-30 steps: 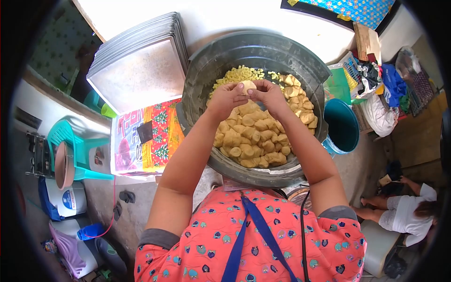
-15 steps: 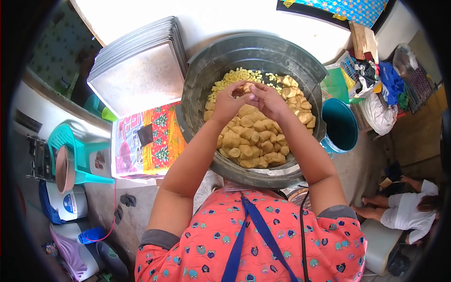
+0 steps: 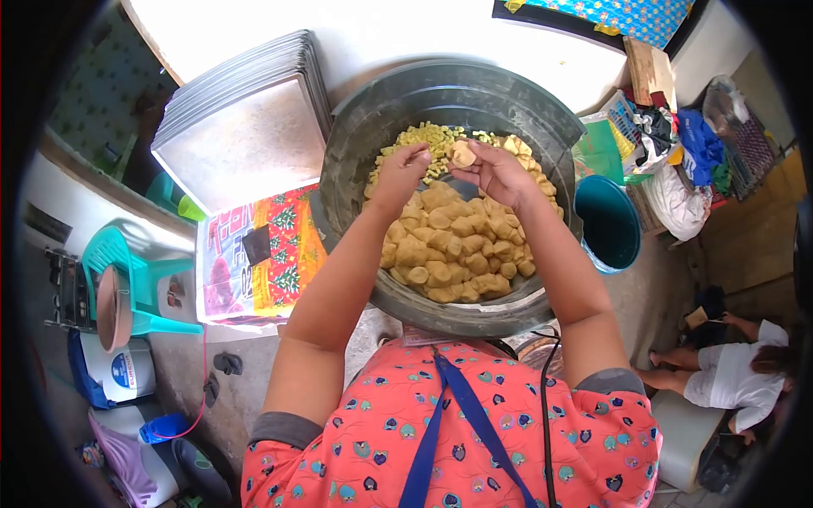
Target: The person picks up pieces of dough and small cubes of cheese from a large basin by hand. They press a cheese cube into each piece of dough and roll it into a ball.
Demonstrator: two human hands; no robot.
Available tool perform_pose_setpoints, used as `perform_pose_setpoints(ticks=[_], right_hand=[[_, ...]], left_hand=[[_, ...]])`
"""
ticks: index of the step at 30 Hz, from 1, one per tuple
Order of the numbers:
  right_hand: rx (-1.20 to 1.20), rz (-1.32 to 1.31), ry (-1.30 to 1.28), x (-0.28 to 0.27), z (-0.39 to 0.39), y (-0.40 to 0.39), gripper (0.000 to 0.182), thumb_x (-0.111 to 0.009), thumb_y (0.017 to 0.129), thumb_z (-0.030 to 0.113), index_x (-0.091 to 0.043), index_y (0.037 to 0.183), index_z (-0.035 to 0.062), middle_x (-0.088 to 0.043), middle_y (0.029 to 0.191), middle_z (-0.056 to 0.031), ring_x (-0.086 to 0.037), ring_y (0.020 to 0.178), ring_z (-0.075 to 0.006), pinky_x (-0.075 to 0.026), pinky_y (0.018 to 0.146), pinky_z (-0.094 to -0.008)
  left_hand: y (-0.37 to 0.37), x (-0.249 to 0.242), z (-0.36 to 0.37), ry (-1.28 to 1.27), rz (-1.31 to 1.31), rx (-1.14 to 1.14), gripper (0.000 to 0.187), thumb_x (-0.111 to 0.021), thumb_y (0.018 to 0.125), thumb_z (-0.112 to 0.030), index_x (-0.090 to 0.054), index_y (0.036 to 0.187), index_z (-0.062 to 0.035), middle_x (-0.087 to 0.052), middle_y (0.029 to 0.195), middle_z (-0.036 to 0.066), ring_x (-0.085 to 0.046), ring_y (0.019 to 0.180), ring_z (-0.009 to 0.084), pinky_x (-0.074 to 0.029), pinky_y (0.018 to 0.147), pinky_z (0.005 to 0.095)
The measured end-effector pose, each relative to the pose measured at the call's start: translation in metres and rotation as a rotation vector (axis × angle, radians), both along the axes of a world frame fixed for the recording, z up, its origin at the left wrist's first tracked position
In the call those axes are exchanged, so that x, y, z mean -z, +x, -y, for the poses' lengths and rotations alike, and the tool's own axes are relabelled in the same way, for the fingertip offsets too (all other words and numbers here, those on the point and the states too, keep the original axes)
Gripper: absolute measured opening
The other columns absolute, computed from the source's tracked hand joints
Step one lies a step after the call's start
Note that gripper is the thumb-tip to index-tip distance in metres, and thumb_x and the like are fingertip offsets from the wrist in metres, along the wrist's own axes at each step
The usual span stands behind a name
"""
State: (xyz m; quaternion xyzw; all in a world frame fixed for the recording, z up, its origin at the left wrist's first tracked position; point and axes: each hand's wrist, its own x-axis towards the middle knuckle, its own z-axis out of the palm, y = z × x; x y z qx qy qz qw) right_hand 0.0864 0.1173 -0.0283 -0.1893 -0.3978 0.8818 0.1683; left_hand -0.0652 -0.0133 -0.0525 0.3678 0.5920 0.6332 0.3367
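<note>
My right hand (image 3: 500, 173) holds a small piece of dough (image 3: 463, 154) between thumb and fingers, above the large dark basin (image 3: 449, 320). To its left, my left hand (image 3: 404, 173) has its fingers curled together near the heap of small yellow cubes (image 3: 432, 134); whatever they may grip is hidden. A big pile of tan dough pieces (image 3: 457, 241) fills the near part of the basin. More dough pieces (image 3: 549, 182) lie along the right inner side, partly behind my right hand.
A stack of metal trays (image 3: 241, 127) leans at the left, above a table with a colourful cover (image 3: 284, 245). Right of the basin stands a teal bucket (image 3: 608, 224). A green chair (image 3: 152, 292) is at far left. Another person (image 3: 737, 372) sits at lower right.
My hands, together over the basin before, have moved apart. The dough piece is now in my right hand alone, and my left hand has drawn away to the left.
</note>
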Motion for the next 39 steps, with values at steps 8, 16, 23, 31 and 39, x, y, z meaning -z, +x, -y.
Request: perform_pose_setpoints(ticks=[8, 16, 23, 31, 39], right_hand=[[-0.126, 0.032, -0.09, 0.014, 0.003, -0.003, 0.037, -0.049, 0.092, 0.032, -0.049, 0.111, 0.0008, -0.059, 0.103, -0.0127, -0.058, 0.096, -0.0225, -0.047, 0.086, -0.0417], [-0.235, -0.029, -0.079, 0.011, 0.016, -0.011, 0.036, -0.045, 0.093, 0.039, -0.05, 0.109, 0.0074, -0.06, 0.1, -0.0068, -0.058, 0.093, -0.0207, -0.044, 0.087, -0.0442], [-0.22, -0.033, -0.042, 0.007, 0.021, -0.013, 0.036, -0.048, 0.091, 0.041, -0.052, 0.107, 0.0097, -0.06, 0.099, -0.0044, -0.058, 0.092, -0.0188, -0.045, 0.085, -0.0397], [-0.17, -0.002, -0.025, 0.01, 0.014, -0.01, 0.038, -0.049, 0.089, 0.045, -0.057, 0.098, 0.0092, -0.063, 0.09, -0.0034, -0.059, 0.086, -0.017, -0.047, 0.082, -0.0367], [-0.226, 0.088, 0.056, 0.012, 0.017, -0.01, 0.042, -0.046, 0.09, 0.047, -0.058, 0.099, 0.0079, -0.063, 0.092, -0.0049, -0.059, 0.086, -0.0168, -0.047, 0.081, -0.0358]], left_hand=[[0.023, -0.006, -0.006, 0.175, -0.572, 0.037, 0.056, -0.071, 0.076, -0.02, -0.05, 0.125, -0.0021, -0.045, 0.129, 0.015, -0.051, 0.106, 0.0194, -0.043, 0.088, 0.0297], [0.019, -0.003, -0.009, 0.325, -0.647, -0.093, 0.037, -0.068, 0.075, -0.013, -0.062, 0.111, -0.004, -0.065, 0.102, 0.01, -0.057, 0.101, 0.0251, -0.047, 0.086, 0.032], [0.018, -0.009, -0.004, 0.265, -0.28, -0.048, 0.027, -0.064, 0.079, -0.01, -0.065, 0.105, -0.0049, -0.063, 0.107, 0.011, -0.056, 0.104, 0.0213, -0.044, 0.089, 0.0311], [0.011, -0.012, -0.001, 0.256, -0.33, -0.057, 0.031, -0.071, 0.074, -0.013, -0.067, 0.104, -0.0085, -0.056, 0.119, 0.01, -0.051, 0.108, 0.0224, -0.038, 0.095, 0.0323], [0.002, -0.008, -0.001, 0.212, -0.45, -0.105, 0.034, -0.073, 0.072, -0.014, -0.065, 0.104, -0.01, -0.056, 0.115, 0.008, -0.047, 0.112, 0.0201, -0.037, 0.095, 0.0325]])
